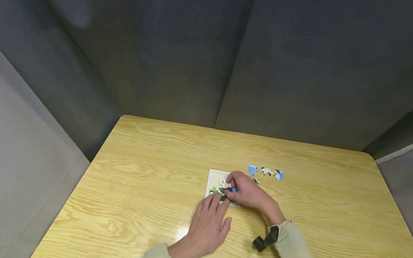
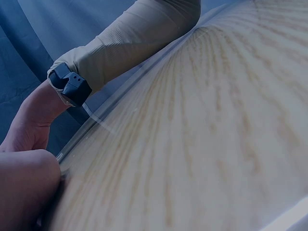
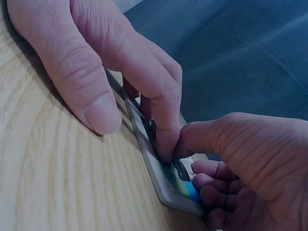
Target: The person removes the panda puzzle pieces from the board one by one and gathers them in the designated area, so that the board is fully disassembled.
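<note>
A small jigsaw puzzle tray (image 1: 208, 182) with a pale rim lies on the table, partly filled with pieces. My left hand (image 1: 207, 228) reaches in from the near side, its fingers stretched out and their tips on the tray's lower part. Over the tray's right side my right hand (image 1: 247, 190) bends its thumb and fingers around a black-and-white puzzle piece (image 3: 185, 166). In the right wrist view the left index fingertip presses right beside the right thumb. A green-edged piece (image 1: 213, 190) shows at the tray's left. Part of the puzzle is hidden under both hands.
Several loose pieces, one of them a blue piece (image 1: 252, 169), lie in a row behind the right hand. A green-and-black piece (image 1: 256, 180) sits nearer to it. The wooden table (image 1: 142, 172) is bordered by dark curtains (image 1: 176, 51) at the back.
</note>
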`<state>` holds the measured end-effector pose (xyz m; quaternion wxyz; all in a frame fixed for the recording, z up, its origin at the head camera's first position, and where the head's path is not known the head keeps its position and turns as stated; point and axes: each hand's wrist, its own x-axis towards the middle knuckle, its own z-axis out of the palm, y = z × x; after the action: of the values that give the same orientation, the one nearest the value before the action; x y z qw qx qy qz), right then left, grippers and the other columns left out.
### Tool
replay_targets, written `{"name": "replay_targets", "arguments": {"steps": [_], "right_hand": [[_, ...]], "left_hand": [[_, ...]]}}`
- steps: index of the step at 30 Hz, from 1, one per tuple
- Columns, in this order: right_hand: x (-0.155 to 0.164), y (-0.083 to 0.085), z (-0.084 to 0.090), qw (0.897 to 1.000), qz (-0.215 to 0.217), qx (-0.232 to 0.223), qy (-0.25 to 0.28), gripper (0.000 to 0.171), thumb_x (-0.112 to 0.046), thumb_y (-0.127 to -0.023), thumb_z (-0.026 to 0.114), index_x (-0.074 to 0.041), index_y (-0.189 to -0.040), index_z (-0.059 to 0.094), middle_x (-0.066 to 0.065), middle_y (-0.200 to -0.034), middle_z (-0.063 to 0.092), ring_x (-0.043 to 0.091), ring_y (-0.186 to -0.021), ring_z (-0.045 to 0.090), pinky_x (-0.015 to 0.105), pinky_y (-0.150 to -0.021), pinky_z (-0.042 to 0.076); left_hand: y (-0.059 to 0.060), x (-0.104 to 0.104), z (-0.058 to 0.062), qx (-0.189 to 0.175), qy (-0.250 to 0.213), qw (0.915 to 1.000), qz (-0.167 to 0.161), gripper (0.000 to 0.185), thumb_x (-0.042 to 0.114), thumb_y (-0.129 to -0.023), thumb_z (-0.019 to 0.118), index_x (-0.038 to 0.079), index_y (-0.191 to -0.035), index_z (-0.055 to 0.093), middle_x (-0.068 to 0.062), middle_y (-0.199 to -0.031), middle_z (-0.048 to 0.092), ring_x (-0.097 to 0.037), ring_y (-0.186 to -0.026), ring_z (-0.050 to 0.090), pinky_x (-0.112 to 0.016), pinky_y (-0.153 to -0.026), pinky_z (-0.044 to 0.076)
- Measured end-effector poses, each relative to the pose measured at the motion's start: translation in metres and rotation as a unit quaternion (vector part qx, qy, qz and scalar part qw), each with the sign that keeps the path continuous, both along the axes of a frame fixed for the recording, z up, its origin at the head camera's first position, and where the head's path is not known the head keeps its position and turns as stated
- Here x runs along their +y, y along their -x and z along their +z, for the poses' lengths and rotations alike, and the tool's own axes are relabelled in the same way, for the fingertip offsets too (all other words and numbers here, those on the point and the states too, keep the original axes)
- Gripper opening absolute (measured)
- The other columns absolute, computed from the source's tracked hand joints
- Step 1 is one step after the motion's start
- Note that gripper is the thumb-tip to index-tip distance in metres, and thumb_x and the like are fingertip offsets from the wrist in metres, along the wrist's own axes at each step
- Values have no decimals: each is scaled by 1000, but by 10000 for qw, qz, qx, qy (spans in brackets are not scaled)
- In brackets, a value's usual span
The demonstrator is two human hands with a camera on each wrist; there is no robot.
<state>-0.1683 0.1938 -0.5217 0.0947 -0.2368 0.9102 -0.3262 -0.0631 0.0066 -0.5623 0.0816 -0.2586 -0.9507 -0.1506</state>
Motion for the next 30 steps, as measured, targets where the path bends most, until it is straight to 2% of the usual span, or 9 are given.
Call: {"name": "replay_targets", "arguments": {"steps": [15, 30], "right_hand": [[0, -2, 0, 9997, -90, -88, 191, 29, -18, -91, 80, -4, -110, 64, 4, -90, 58, 13, -75, 51, 26, -66, 46], [2, -3, -3, 9997, -165, 115, 145, 28, -19, -90, 80, -7, -109, 63, 1, -92, 58, 12, -77, 52, 26, -68, 46]], "left_hand": [[0, 0, 1, 62, 10, 10000, 0, 52, 42, -109, 44, 15, -153, 50, -9, -154, 42, -30, -145, 37, -47, -116, 36], [1, 2, -1, 110, 94, 9999, 11, 52, 43, -108, 44, 15, -152, 51, -9, -154, 42, -30, -144, 37, -47, -116, 36]]}}
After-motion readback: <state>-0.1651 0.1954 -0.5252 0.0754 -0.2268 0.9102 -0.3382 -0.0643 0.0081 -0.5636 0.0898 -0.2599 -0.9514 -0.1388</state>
